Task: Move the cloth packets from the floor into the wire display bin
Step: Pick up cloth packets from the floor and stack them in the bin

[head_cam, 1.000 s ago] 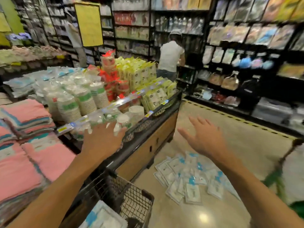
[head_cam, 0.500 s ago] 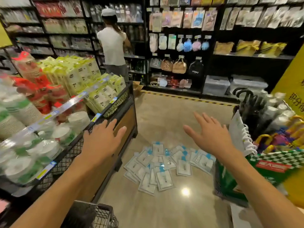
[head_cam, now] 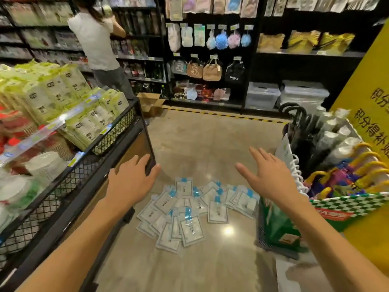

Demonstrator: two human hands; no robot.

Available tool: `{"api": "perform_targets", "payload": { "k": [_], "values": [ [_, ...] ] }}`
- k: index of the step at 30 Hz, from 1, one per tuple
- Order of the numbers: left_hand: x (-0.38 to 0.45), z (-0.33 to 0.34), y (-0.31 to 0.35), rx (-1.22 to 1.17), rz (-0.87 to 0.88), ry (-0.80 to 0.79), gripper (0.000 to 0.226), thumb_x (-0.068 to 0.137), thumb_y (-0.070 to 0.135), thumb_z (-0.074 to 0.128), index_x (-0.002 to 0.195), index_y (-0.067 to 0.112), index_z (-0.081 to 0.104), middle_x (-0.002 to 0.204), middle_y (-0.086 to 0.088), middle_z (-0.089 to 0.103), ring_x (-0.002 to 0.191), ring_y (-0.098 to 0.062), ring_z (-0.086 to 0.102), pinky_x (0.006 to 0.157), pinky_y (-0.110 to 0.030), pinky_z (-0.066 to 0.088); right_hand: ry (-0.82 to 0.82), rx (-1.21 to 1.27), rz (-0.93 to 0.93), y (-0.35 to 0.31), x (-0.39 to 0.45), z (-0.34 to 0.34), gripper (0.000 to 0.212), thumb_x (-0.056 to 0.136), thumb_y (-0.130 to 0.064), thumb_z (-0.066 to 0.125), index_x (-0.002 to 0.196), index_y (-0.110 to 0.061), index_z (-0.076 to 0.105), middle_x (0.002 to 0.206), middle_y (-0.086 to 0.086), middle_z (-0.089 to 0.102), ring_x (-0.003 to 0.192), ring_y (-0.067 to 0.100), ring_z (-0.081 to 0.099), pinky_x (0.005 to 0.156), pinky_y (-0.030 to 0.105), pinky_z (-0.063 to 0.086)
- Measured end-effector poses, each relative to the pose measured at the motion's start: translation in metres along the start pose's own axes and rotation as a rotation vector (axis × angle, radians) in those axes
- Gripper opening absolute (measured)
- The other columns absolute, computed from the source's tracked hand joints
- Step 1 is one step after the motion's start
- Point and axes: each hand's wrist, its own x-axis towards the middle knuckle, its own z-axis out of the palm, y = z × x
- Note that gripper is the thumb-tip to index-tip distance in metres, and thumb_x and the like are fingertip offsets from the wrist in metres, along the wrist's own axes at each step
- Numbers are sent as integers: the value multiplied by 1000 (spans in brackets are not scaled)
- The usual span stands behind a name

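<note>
Several flat white cloth packets [head_cam: 190, 213] with blue tabs lie in a loose pile on the shiny floor between two displays. My left hand [head_cam: 131, 182] hovers above the pile's left side with fingers straight, holding nothing. My right hand [head_cam: 268, 178] is spread open above the pile's right side, also holding nothing. Both hands are well above the packets and do not touch them. The black wire display bin [head_cam: 113, 131] runs along the left, filled with green-and-white packs and paper cups.
A green basket [head_cam: 280, 226] with umbrellas and a checkered band stands at the right, by a yellow sign [head_cam: 370, 114]. A person [head_cam: 99, 45] works at the far shelves beside an open cardboard box [head_cam: 150, 103]. Black shelving lines the back.
The view has swung right and down, from the wire bin to the floor pile. Both open hands have come forward and lower over the packets. The cart at the bottom has left the view.
</note>
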Motion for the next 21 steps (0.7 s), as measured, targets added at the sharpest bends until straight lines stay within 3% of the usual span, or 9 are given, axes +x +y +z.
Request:
{"api": "perform_targets", "payload": {
  "k": [14,21],
  "values": [
    [144,65,46,-14,102,-89,70,100,69,25,157,29,32,161,-3,39,143,-30,41,116,-64,27,-46,-38,115,41,95,33,89,93,-81,30,164,-28,18,171,6,23,155,31,26,125,53,26],
    [225,99,44,-60,100,-113,66,102,64,29,157,27,32,162,-5,38,146,-29,38,117,-61,22,-42,-45,145,37,155,59,88,95,-78,34,163,-24,21,169,6,29,152,30,32,123,48,31]
  ]
}}
